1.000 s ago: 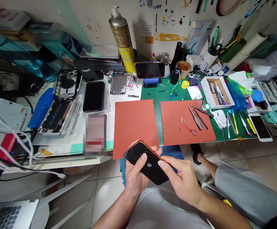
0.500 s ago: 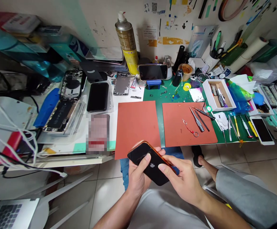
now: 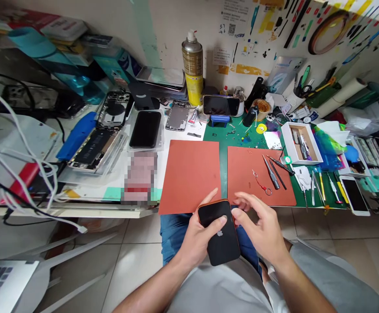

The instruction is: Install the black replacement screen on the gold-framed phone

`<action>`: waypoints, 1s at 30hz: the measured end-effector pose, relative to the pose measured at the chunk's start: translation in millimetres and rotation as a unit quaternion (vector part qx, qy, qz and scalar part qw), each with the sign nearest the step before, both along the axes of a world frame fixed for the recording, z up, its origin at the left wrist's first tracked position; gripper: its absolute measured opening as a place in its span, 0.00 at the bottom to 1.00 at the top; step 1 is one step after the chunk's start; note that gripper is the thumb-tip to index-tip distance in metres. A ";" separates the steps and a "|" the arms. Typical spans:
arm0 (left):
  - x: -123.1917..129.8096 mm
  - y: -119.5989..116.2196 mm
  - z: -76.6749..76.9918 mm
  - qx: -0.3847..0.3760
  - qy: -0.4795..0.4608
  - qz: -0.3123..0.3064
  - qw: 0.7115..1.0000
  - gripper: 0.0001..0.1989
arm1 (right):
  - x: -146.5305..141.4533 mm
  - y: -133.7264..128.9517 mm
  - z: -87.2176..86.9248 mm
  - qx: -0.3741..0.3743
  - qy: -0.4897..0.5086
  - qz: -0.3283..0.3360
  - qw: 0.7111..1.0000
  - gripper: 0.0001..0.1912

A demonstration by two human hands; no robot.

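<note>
A black phone with an orange edge and a white logo on its dark screen (image 3: 221, 248) is held over my lap, just off the table's front edge. My left hand (image 3: 201, 234) grips it from the left, the thumb lying across the screen. On the phone's right side, my right hand (image 3: 257, 226) has its fingers bent and apart, the thumb near the phone's edge; whether it touches is hard to tell. Beyond are a left reddish-brown mat (image 3: 191, 174) and a right one (image 3: 241, 174) bearing a red cord with rings (image 3: 261, 181) and pen-like tools (image 3: 270, 174).
Opened phone parts (image 3: 93, 150) and a black phone (image 3: 145, 129) lie at left. A spray can (image 3: 193, 69) and a propped phone (image 3: 221, 105) stand at the back. At right are a white box (image 3: 285, 139), tools and a white phone (image 3: 354, 195). A person's leg (image 3: 323, 265) shows.
The phone has turned more upright and shifted right with my left hand. My right hand's fingers have loosened and spread beside it. The camera view has shifted.
</note>
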State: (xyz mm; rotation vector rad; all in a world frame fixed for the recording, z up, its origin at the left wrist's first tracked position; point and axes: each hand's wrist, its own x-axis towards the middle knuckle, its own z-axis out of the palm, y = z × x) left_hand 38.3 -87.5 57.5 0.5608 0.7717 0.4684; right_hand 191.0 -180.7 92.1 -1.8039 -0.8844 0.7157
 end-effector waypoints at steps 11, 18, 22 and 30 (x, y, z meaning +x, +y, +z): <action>-17.9 -3.4 -1.5 -0.004 -0.112 -0.218 0.970 0.32 | 19.6 2.7 -20.3 0.035 0.217 -0.087 0.972 0.21; -28.4 7.9 8.6 0.201 -0.036 -0.276 0.939 0.28 | 43.2 -1.5 3.6 0.010 0.043 0.102 0.994 0.23; -28.6 12.1 9.6 0.277 -0.030 -0.259 0.925 0.22 | 53.0 7.6 14.7 -0.010 0.006 0.209 0.978 0.13; -27.1 13.0 14.4 0.336 0.029 -0.298 0.893 0.23 | 56.9 6.2 12.4 -0.008 -0.023 0.217 0.976 0.11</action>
